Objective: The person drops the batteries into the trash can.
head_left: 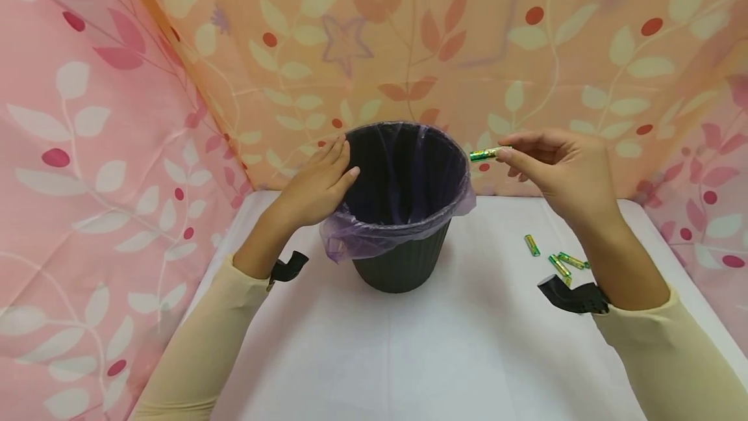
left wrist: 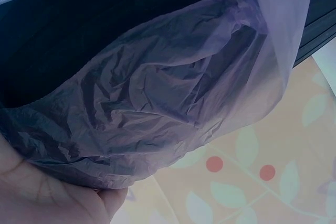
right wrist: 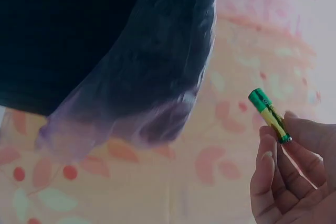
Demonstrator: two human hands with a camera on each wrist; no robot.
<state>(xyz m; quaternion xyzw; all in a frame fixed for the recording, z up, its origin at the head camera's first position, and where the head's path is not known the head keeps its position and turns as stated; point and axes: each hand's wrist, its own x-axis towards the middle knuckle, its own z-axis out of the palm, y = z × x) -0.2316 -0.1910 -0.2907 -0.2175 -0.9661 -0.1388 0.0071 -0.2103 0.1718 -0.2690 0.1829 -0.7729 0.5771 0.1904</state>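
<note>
A dark ribbed bin (head_left: 400, 271) stands on the white table, with a translucent purple bag (head_left: 368, 242) folded over its rim. My left hand (head_left: 318, 184) rests against the rim's left side, its fingers fairly straight; the left wrist view shows part of the palm (left wrist: 42, 198) touching the bag. To the right of the rim, my right hand (head_left: 569, 174) pinches a green and gold battery (head_left: 487, 154) between thumb and fingers. The right wrist view shows this battery (right wrist: 270, 116) held apart from the bag. No battery is visible inside the dark bin.
Several similar batteries lie on the table at the right, one (head_left: 532, 245) a little apart from a small group (head_left: 560, 266) near my right wrist. Orange floral cloth (head_left: 409, 51) hangs behind the bin, and pink cloth (head_left: 87, 180) stands at both sides.
</note>
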